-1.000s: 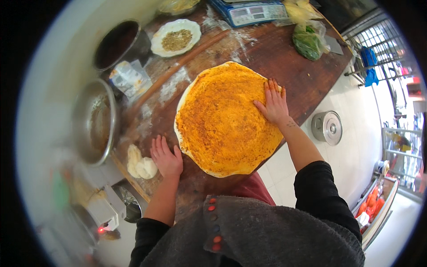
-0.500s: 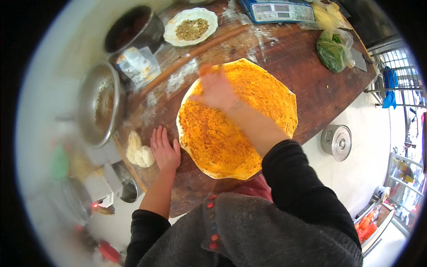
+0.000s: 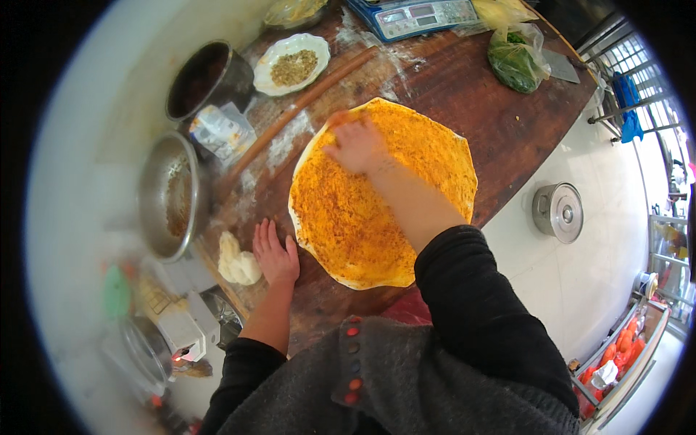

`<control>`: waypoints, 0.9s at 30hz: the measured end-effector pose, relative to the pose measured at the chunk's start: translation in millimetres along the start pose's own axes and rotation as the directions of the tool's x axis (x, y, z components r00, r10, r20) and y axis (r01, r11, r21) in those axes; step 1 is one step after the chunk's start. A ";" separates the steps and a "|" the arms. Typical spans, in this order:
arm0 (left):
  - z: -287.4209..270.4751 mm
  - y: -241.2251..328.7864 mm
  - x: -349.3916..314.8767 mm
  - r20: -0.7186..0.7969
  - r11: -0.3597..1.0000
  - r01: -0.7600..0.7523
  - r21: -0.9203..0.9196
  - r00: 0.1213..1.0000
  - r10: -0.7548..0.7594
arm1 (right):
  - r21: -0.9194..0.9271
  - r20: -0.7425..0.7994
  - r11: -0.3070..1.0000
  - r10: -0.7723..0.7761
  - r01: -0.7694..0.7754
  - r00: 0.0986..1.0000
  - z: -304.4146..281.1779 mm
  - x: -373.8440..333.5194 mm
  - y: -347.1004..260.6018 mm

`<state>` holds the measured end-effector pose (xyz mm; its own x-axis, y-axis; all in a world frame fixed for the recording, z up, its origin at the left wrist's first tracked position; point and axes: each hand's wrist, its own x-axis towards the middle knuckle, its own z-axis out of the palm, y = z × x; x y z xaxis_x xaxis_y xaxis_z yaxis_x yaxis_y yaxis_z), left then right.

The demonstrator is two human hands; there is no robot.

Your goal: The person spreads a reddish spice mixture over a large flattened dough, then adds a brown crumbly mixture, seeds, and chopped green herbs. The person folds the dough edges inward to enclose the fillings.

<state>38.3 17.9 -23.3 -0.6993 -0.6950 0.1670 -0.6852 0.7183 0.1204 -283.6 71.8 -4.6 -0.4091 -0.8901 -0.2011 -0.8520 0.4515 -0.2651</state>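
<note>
A large round sheet of dough point(image 3: 406, 210), coated with an orange-yellow seasoned paste, lies flat on the wooden table, its pale rim showing. My right hand point(image 3: 357, 145) is laid on its far left part, fingers stretched over the paste and thumb apart; motion blurs the orange-stained fingertips. No tool shows in it. Left of the sheet, my left hand point(image 3: 277, 257) rests palm down on the table with fingers spread, holding nothing. Close beside that hand sits a pale lump of dough point(image 3: 239, 261).
Beyond the sheet, a long rolling pin point(image 3: 297, 105) lies on the floured wooden table point(image 3: 529, 138). Around the edge are a plate of crumbs point(image 3: 262, 76), a dark pot point(image 3: 238, 83), a metal bowl point(image 3: 190, 217), a blue scale point(image 3: 388, 32) and a bag of greens point(image 3: 511, 69).
My right hand has shifted slightly across the paste and blurs less. My left hand stays flat on the table. The whole view has turned a little.
</note>
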 end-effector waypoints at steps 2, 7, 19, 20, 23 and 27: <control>-0.9 -0.2 -1.0 -0.009 1.000 -0.008 -0.016 1.000 0.008 | 0.021 -0.174 0.987 0.161 -0.160 0.971 -2.6 -15.1 21.9; -2.5 0.7 -0.4 -0.026 0.998 -0.014 -0.065 1.000 0.012 | 0.155 -0.213 0.858 0.513 -0.489 0.832 11.2 -86.4 64.4; -2.1 1.7 1.2 0.004 0.997 0.037 -0.061 0.999 -0.037 | 0.078 -0.043 0.945 0.320 -0.317 0.946 39.3 -238.4 -24.1; -1.9 1.7 1.5 -0.021 0.997 0.019 -0.072 1.000 -0.020 | 0.311 0.003 0.874 0.393 -0.375 0.919 33.5 -235.0 -10.5; -1.7 0.7 0.3 0.020 0.997 0.043 -0.062 0.999 -0.042 | 0.768 0.292 0.322 0.594 -0.553 0.750 31.5 -209.8 39.6; -0.9 0.8 1.0 0.037 0.998 0.055 -0.042 0.998 -0.054 | 0.528 0.006 0.642 0.651 -0.556 0.759 16.7 -183.7 84.7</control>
<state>37.3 17.9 -22.1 -0.6684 -0.7334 0.1239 -0.7137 0.6793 0.1708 -275.2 274.6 -5.9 -0.8632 -0.3810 -0.3313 -0.1476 0.8179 -0.5561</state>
